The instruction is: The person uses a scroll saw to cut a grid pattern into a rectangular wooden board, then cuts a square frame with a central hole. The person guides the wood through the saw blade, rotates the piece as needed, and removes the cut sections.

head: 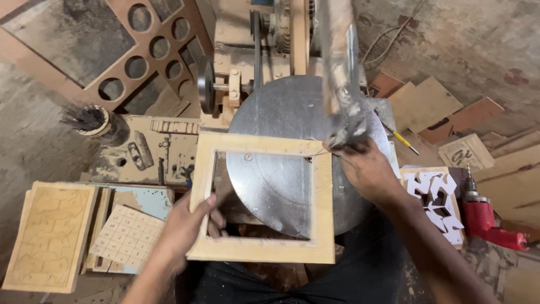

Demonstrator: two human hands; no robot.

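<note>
Both hands hold our wooden frame (pixel 264 197) flat between them: left hand (pixel 188 225) closed on its near-left edge, right hand (pixel 365 169) pinching its far-right corner.

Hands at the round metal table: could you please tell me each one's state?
Left hand: closed on rectangular pale wooden frame.
Right hand: resting at frame's corner; grip unclear.

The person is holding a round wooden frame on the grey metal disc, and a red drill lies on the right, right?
Not quite: the head view shows the pale wooden frame is rectangular, not round. It rests on the round grey metal disc, and the red drill lies on the right.
</note>
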